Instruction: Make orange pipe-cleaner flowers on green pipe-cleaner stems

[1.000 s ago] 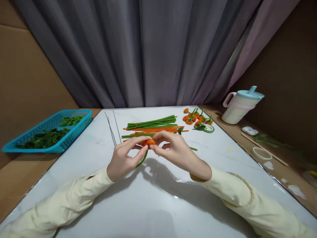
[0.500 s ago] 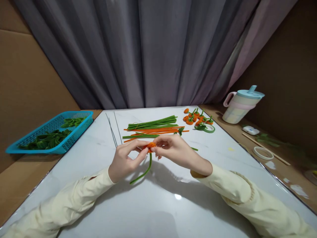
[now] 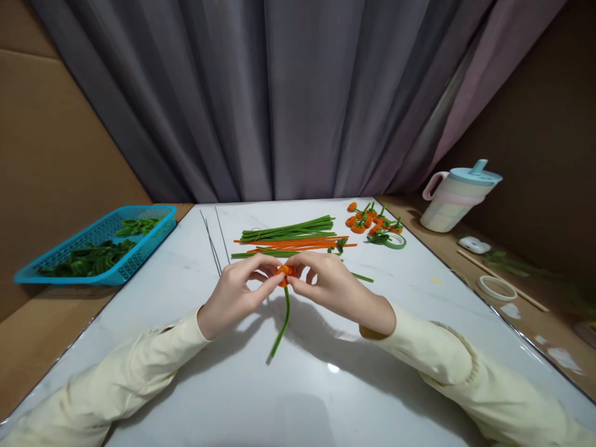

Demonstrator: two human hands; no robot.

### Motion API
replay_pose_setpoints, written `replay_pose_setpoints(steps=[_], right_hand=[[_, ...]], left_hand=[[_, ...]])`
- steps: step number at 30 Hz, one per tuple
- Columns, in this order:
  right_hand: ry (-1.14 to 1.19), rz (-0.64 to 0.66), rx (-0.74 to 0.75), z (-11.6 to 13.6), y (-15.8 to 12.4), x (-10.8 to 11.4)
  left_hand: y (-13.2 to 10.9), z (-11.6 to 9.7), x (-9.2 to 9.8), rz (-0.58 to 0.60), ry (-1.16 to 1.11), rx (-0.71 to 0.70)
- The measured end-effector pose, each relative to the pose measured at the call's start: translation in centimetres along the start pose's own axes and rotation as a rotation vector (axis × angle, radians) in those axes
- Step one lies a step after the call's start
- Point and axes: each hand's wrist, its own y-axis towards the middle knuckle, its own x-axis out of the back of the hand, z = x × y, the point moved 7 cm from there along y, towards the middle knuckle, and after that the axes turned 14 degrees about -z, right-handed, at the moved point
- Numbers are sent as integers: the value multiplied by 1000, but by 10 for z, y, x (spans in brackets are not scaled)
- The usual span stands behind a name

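Observation:
Between my two hands is a small orange pipe-cleaner pumpkin (image 3: 284, 274), with a green pipe-cleaner stem (image 3: 285, 323) hanging down from it toward me. My left hand (image 3: 239, 288) pinches its left side between thumb and fingers. From the right, my right hand (image 3: 331, 287) pinches the other side, fingertips nearly meeting those of the left. Just beyond the hands lie orange pipe cleaners (image 3: 321, 242) and a bundle of green pipe cleaners (image 3: 293, 230). Part of the orange piece is hidden by my fingers.
A blue basket (image 3: 156, 233) of green curled pieces stands at left, near thin wires (image 3: 212, 239). Several finished orange pieces (image 3: 365, 218) and green tape (image 3: 395, 241) lie back right. A lidded cup (image 3: 454, 202), stick (image 3: 507, 282) and white tape roll (image 3: 497, 288) sit on the right cardboard.
The green stem has swung from pointing down-left to hanging more nearly straight toward me. Both hands keep their pinch on the orange piece, with fingers slightly shifted.

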Motion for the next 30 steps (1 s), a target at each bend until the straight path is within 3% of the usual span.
replay_pose_setpoints(steps=[8,15,22,30], right_hand=[[-113,146,123,6,-2,-5],[-27,158,213,9,-3,-3],[-115,124,303,12,-7,-3],[-47,58,309,17,-4,0]], left_hand=[[4,14,-8,136,-210,283],[10,18,-16,363,-190,244],[9,14,-11,351,-141,164],[5,12,-19,516,-281,274]])
